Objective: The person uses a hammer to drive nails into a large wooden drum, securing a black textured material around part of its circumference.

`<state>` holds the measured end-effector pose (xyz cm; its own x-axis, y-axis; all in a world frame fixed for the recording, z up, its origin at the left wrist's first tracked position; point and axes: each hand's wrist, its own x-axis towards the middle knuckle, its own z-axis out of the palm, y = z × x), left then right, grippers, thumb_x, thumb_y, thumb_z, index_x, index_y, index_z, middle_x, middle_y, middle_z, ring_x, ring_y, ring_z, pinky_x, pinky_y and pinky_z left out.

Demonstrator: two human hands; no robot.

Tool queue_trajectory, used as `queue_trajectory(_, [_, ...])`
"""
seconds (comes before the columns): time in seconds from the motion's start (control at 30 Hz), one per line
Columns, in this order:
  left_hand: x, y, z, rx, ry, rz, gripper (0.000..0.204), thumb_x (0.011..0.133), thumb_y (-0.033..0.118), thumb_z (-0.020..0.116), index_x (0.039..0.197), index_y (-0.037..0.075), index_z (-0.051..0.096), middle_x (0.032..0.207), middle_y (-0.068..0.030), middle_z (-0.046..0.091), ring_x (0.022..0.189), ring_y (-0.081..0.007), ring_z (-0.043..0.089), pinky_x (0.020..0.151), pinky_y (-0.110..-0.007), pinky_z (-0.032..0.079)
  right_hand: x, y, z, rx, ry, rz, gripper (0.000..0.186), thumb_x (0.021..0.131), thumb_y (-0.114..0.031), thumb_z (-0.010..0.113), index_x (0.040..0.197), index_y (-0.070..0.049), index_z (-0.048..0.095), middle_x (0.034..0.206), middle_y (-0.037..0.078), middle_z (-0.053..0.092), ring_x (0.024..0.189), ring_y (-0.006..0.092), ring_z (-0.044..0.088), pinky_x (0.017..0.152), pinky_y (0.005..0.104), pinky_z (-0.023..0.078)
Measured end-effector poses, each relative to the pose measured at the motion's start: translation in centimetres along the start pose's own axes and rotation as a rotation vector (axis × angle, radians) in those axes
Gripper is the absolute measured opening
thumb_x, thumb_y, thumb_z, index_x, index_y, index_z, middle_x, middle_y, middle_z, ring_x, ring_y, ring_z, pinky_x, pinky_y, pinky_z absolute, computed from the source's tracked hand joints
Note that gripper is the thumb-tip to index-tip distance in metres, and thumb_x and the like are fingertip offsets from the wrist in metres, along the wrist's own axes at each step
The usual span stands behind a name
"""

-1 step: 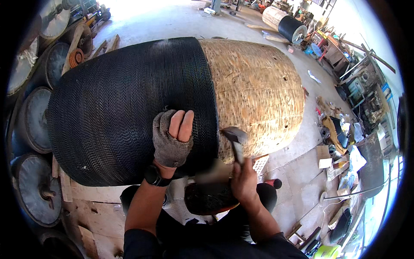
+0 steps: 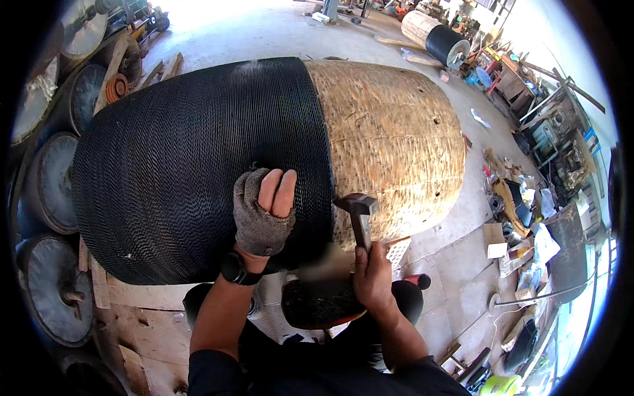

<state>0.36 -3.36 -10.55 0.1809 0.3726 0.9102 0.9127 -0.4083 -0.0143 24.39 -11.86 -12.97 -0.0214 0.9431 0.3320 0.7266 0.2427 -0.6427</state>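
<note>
A large drum lies crosswise, its left part wound in ribbed black material (image 2: 158, 178), its right part bare mottled wood (image 2: 389, 132). My left hand (image 2: 263, 214), in a grey glove with two bare fingers showing, rests curled on the black winding near the seam; a small dark bit shows above the fingertips, and what they grip is hidden. My right hand (image 2: 373, 280) grips a hammer (image 2: 362, 221), its head against or very near the wood just right of the seam. A dark, padded-looking object (image 2: 320, 307) sits below the drum between my arms, a blurred patch above it.
Metal-ended rollers (image 2: 53, 185) line the left side beside wooden boards (image 2: 102, 290). A similar half-wound drum (image 2: 436, 39) lies at the back right. Scrap, cardboard (image 2: 495, 241) and tools clutter the right wall. A small red cylinder (image 2: 419, 280) is beside my right knee.
The hammer head has shifted slightly and now looks sharper than in the earlier frame, where it was motion-blurred. My hands and the drum are in nearly the same places.
</note>
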Motion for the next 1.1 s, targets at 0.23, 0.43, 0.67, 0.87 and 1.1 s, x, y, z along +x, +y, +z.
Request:
queue_trajectory(0.23, [0.3,0.5,-0.5,0.017,0.016,-0.015,0.044,0.077,0.002,0.068,0.121,0.007,0.061,0.110,-0.0111,0.059,0.096,-0.0300,0.061,0.085,-0.049,0.051,-1.1,-0.6,-0.2,0.587,0.361,-0.192,0.035,0.104,-0.031,0.040,0.092,0.000,0.051,0.063,0.003,0.051,0.055,0.0090,0.043,0.050,0.0234,0.032])
queue_trajectory(0.43, [0.4,0.2,-0.1,0.024,0.015,0.012,0.044,0.079,0.001,0.069,0.121,0.007,0.061,0.110,-0.0107,0.058,0.096,-0.0297,0.061,0.084,-0.048,0.051,-1.6,1.4,0.4,0.151,0.040,0.029,0.017,0.101,-0.016,0.047,0.098,0.001,0.053,0.068,0.018,0.057,0.061,0.0349,0.060,0.055,0.0432,0.044])
queue_trajectory(0.67, [1.2,0.4,-1.5,-0.002,-0.048,-0.011,0.044,0.084,0.006,0.069,0.127,0.009,0.060,0.117,-0.0116,0.060,0.103,-0.0300,0.061,0.090,-0.047,0.052,-1.3,1.0,0.5,0.120,0.259,-0.125,0.023,0.100,-0.020,0.050,0.093,0.001,0.053,0.067,0.014,0.055,0.056,0.0316,0.053,0.055,0.0370,0.046])
queue_trajectory(0.87, [2.2,0.4,-1.2,-0.002,-0.006,0.016,0.038,0.079,0.004,0.072,0.115,0.007,0.061,0.111,-0.0112,0.058,0.098,-0.0303,0.061,0.086,-0.050,0.051,-2.6,-0.4,-0.2,0.390,0.198,-0.018,0.021,0.102,-0.018,0.050,0.095,0.001,0.053,0.066,0.006,0.054,0.056,0.0110,0.051,0.050,0.0295,0.041])
queue_trajectory(1.1, [2.8,0.4,-1.2,0.009,-0.027,-0.003,0.045,0.073,-0.003,0.068,0.116,0.007,0.060,0.113,-0.0131,0.058,0.097,-0.0327,0.059,0.087,-0.050,0.050,-0.8,0.7,0.6,0.092,0.019,0.085,0.023,0.098,-0.019,0.058,0.106,0.002,0.056,0.076,0.027,0.061,0.072,0.0452,0.065,0.063,0.0472,0.050])
